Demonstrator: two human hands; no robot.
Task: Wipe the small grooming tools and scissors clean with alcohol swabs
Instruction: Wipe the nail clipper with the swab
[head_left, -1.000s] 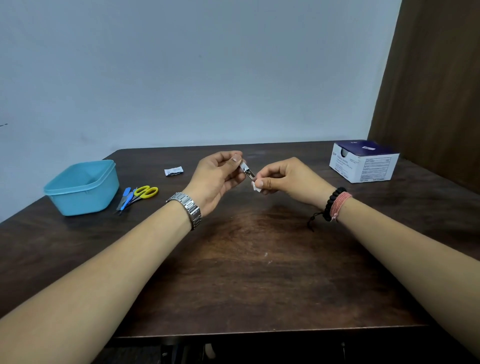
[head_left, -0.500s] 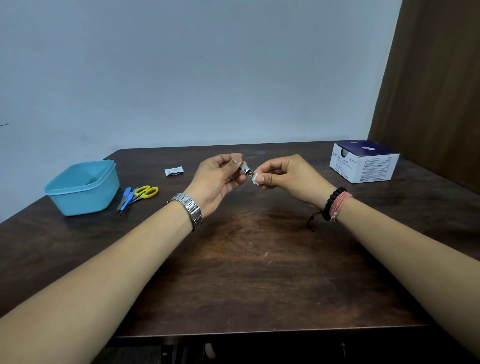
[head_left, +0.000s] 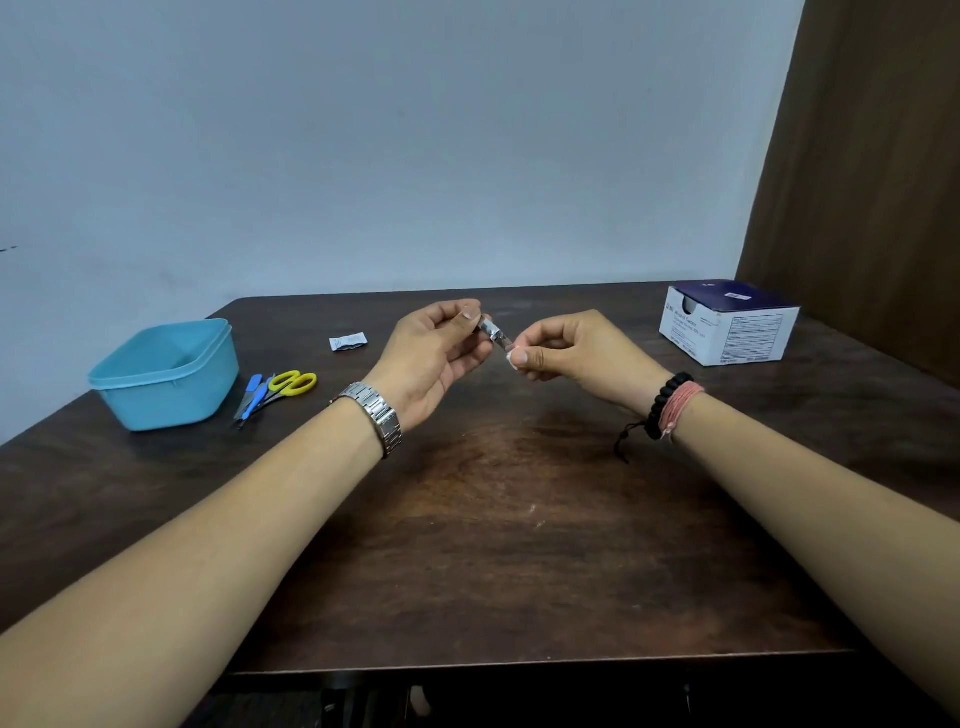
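Observation:
My left hand (head_left: 436, 353) pinches a small shiny metal grooming tool (head_left: 493, 332) above the middle of the dark wooden table (head_left: 493, 545). My right hand (head_left: 571, 351) holds a white alcohol swab (head_left: 514, 357) between thumb and fingers, pressed against the tool's outer tip. Most of the tool is hidden inside my left fingers. Yellow-handled scissors (head_left: 293, 384) and a blue-handled tool (head_left: 252, 395) lie together on the table at the left.
A light blue plastic tub (head_left: 163, 376) stands at the far left beside the scissors. A torn swab packet (head_left: 348, 341) lies behind my left hand. A white and navy swab box (head_left: 727, 322) sits at the back right, near a brown wall panel.
My right hand has slid the swab along the tool, first up toward my left fingers, then back out to the tip. My left hand has barely shifted.

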